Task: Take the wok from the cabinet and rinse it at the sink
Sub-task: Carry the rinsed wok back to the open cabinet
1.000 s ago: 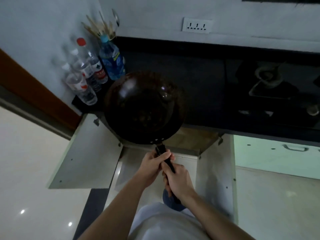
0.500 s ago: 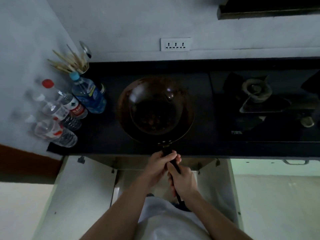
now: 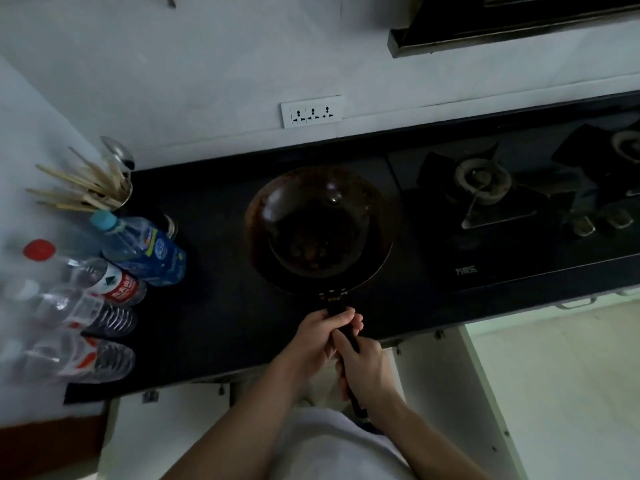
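A dark round wok (image 3: 320, 230) with brownish bits in its bottom is over the black countertop (image 3: 214, 306), its long black handle pointing toward me. My left hand (image 3: 322, 336) grips the handle close to the pan. My right hand (image 3: 369, 372) grips it further back, near the end. Whether the wok rests on the counter or hangs just above it, I cannot tell. Both cabinet doors (image 3: 138, 441) below the counter stand open. No sink is in view.
Several plastic water bottles (image 3: 138, 252) stand at the counter's left end beside a holder of chopsticks (image 3: 86, 187). A gas hob (image 3: 485, 188) with burners is to the right. A socket strip (image 3: 311, 111) sits on the wall behind.
The wok has come up from the cabinet opening and now is over the countertop, further from me. Both hands kept their grip on the handle. My view has risen.
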Demonstrator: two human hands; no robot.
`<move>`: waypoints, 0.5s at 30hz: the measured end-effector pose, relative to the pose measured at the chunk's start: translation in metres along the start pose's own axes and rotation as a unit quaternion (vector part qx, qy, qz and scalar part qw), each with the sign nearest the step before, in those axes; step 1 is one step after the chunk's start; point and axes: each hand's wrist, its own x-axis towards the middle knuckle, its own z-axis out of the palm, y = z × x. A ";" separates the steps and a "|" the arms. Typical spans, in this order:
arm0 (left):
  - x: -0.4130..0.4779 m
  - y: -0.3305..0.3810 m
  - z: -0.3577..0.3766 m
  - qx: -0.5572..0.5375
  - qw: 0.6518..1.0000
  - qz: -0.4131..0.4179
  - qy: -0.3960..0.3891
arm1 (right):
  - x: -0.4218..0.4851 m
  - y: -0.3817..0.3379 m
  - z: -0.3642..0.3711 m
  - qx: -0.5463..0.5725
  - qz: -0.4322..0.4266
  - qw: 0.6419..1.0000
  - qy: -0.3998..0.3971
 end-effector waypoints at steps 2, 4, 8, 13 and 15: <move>0.001 0.006 -0.006 -0.002 1.000 -0.007 -0.009 | 0.001 -0.005 0.007 0.009 0.014 1.000 -0.002; 0.002 0.011 -0.011 0.016 0.999 -0.021 -0.022 | 0.000 -0.010 0.010 0.019 0.028 0.999 -0.004; 0.006 0.013 -0.019 0.015 0.999 -0.034 -0.038 | 0.000 -0.015 0.017 0.037 0.054 0.998 -0.001; 0.007 0.014 -0.026 -0.011 0.999 -0.037 -0.034 | -0.003 -0.018 0.026 0.043 0.066 0.997 0.005; 0.007 0.013 -0.032 -0.006 0.998 -0.040 -0.041 | -0.005 -0.020 0.030 0.050 0.070 0.996 0.004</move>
